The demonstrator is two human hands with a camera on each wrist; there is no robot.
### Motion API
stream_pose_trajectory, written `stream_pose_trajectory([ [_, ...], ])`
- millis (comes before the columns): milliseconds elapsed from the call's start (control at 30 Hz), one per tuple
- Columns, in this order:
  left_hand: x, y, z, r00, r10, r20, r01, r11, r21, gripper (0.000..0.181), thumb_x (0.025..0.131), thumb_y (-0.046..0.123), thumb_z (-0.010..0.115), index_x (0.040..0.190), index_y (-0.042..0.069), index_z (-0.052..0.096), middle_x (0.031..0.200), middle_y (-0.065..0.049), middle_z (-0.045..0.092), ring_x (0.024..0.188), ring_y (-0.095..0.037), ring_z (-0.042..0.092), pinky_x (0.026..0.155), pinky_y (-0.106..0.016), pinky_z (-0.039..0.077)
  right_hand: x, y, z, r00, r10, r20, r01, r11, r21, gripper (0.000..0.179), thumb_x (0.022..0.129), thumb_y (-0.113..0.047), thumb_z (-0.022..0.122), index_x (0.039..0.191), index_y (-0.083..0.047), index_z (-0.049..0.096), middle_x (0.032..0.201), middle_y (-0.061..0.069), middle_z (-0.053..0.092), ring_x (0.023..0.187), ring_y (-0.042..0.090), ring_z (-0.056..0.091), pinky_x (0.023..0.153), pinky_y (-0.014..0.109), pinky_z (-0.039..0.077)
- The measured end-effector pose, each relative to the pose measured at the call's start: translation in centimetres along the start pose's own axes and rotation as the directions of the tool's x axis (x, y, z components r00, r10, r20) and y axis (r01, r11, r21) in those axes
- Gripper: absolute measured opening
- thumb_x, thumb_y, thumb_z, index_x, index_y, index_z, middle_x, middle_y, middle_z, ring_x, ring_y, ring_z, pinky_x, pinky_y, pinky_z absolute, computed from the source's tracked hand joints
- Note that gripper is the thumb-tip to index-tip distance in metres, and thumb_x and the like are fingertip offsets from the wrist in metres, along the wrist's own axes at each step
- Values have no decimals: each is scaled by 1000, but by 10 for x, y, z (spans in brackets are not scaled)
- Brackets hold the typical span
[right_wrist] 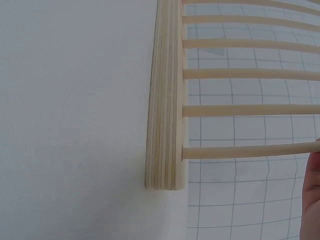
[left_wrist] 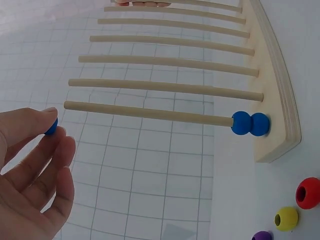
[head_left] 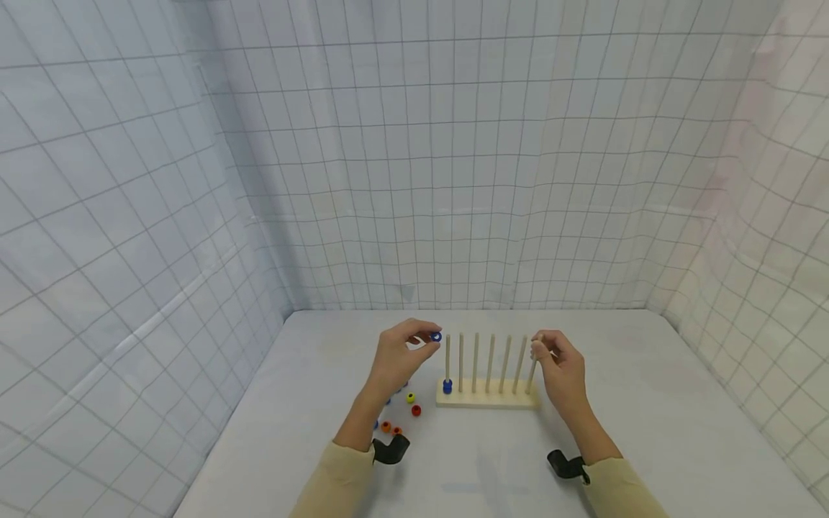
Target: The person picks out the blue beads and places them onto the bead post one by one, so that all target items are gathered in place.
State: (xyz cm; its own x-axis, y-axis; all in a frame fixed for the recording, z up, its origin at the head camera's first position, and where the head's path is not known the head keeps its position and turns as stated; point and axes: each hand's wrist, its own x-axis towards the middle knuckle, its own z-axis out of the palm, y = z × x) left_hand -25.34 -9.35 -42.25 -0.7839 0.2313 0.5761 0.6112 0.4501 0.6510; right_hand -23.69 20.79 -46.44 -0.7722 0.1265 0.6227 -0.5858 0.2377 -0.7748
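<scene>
Between thumb and forefinger, my left hand [head_left: 400, 352] pinches a blue bead [head_left: 436, 337], its hole facing the head camera. The bead is just left of the top of the leftmost peg [left_wrist: 150, 113], apart from it. Two blue beads [left_wrist: 251, 123] are stacked at the foot of that peg. Several upright wooden pegs stand in a row on a pale wooden base [head_left: 486, 403]; the others hold no beads. At the right end, my right hand [head_left: 565, 367] holds the top of the last peg [right_wrist: 240, 151]; only part of this hand [right_wrist: 311, 197] shows in the right wrist view.
Left of the base, loose beads lie on the white table [head_left: 648, 424]: a red bead [head_left: 417, 411], a yellow bead [head_left: 411, 397], an orange bead [head_left: 386, 426], a purple bead [left_wrist: 262, 236] and several others, some partly behind the left forearm. Grid-patterned sheets [head_left: 440, 180] hang around the table.
</scene>
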Motion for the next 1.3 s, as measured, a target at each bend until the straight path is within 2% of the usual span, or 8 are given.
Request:
stream_pose_trajectory([
  [133, 1, 1, 3, 1000, -1, 1, 1, 1000, -26, 24, 88, 10, 79, 111, 17, 74, 103, 4, 72, 92, -12, 66, 82, -39, 56, 0, 1, 0, 1000, -1, -2, 1, 1000, 5, 7, 98, 0, 63, 99, 7, 62, 88, 18, 60, 77, 20, 56, 62, 21, 48],
  [333, 2, 0, 7, 1000, -13, -2, 13, 999, -35, 23, 89, 12, 79, 110, 18, 75, 101, 8, 72, 91, -8, 65, 82, -37, 55, -2, 1, 0, 1000, 6, -8, -6, 1000, 2, 5, 97, 3, 63, 99, 7, 62, 86, 19, 60, 77, 18, 57, 62, 19, 48],
  [567, 3, -2, 12, 1000, -8, 6, 8, 998, -64, 22, 90, 14, 78, 111, 16, 75, 102, 10, 72, 91, -8, 65, 83, -46, 56, -4, -1, 1, 1000, 17, -8, -17, 1000, -5, 6, 98, 1, 63, 100, 7, 62, 86, 19, 60, 77, 17, 56, 62, 19, 46],
  [867, 5, -3, 16, 999, -5, 38, 6, 999, -33, 24, 91, 18, 77, 115, 16, 75, 104, 11, 72, 92, -6, 64, 82, -30, 55, -5, 0, 1, 1000, -6, -13, 6, 1000, 7, 5, 97, 3, 63, 99, 8, 62, 84, 19, 59, 76, 19, 56, 60, 19, 45],
  [1100, 7, -3, 17, 999, -3, 45, 4, 1000, -21, 24, 91, 18, 77, 115, 16, 75, 102, 11, 72, 89, -5, 64, 80, -29, 55, -4, 7, 2, 1000, -4, 1, 4, 1000, 9, 7, 99, 1, 61, 97, 7, 62, 85, 19, 59, 77, 18, 57, 63, 19, 47],
  [1300, 9, -3, 18, 999, -16, 51, 18, 999, -35, 24, 91, 17, 77, 115, 16, 75, 101, 11, 72, 89, -5, 64, 79, -29, 55, -7, 10, 2, 1000, -18, 22, 19, 999, -46, 7, 98, 2, 61, 93, 6, 63, 87, 16, 60, 78, 18, 57, 62, 21, 48],
])
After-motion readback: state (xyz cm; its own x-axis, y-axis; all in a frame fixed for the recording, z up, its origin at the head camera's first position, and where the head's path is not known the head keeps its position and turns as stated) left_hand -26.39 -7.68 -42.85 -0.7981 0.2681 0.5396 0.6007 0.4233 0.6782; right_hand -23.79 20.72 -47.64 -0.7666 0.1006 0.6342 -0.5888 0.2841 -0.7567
